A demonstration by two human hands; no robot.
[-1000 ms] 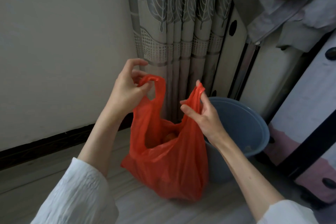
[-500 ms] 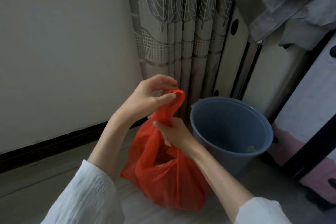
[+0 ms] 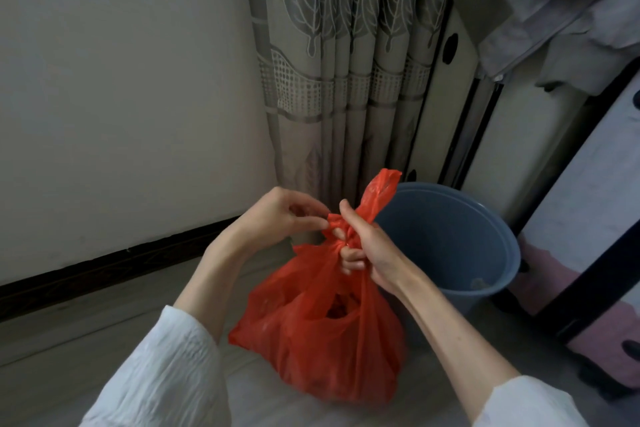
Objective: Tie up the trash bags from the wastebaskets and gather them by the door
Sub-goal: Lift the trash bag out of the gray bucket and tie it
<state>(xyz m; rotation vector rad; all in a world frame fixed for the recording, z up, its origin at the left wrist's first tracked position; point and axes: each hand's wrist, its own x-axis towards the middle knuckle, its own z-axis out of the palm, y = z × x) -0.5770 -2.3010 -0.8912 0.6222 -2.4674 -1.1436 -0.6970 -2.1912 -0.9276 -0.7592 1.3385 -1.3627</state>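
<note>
1. At the bag's neck, the right hand (image 3: 370, 246) has its fingers (image 3: 349, 260) curled tight round the gathered plastic.
2. The left hand (image 3: 277, 218) pinches a handle end at 9 o'clock of that neck.
3. The red bag (image 3: 322, 340) rests on the floor (image 3: 86, 322), with the blue bin (image 3: 450, 246) just beside it at 2 o'clock.

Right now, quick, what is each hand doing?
Left hand: pinching the red bag's handle.
Right hand: gripping the bag's gathered neck.
</note>
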